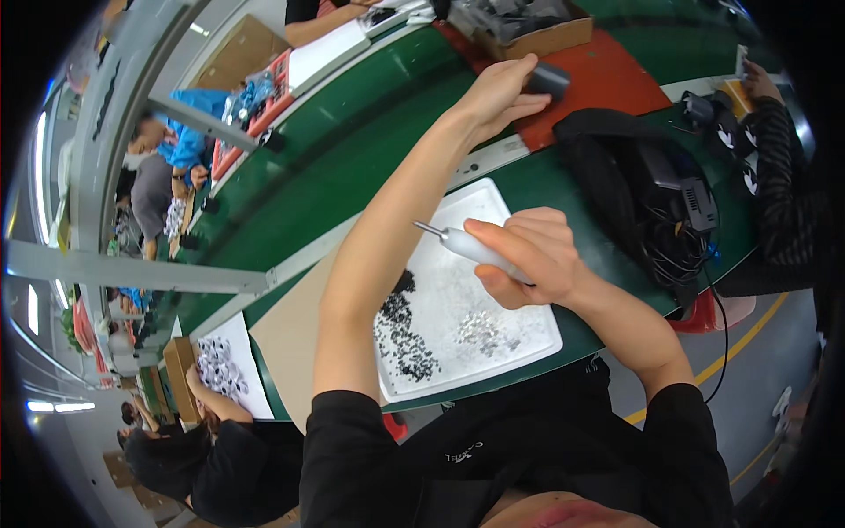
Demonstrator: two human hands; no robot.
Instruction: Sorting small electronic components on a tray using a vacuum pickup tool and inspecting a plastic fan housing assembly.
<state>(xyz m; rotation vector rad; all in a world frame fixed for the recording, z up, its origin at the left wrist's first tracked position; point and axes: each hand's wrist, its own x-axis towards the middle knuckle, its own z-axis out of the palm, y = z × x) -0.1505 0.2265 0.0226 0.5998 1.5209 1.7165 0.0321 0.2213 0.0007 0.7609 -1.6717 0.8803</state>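
My left hand reaches far forward, fingers closed around a dark grey, smooth, rounded part above the red mat. My right hand grips a white pen-shaped electric screwdriver, its thin metal bit pointing left over the tray and toward my left forearm. Below it lies a white tray. Small black pieces are scattered along the tray's left side, and a loose heap of tiny silver screws sits nearer its right.
A cardboard box of dark parts stands at the far end of the mat. To the right lies a black bag with cables. A co-worker's striped sleeve is at far right. A grey metal frame rises at left.
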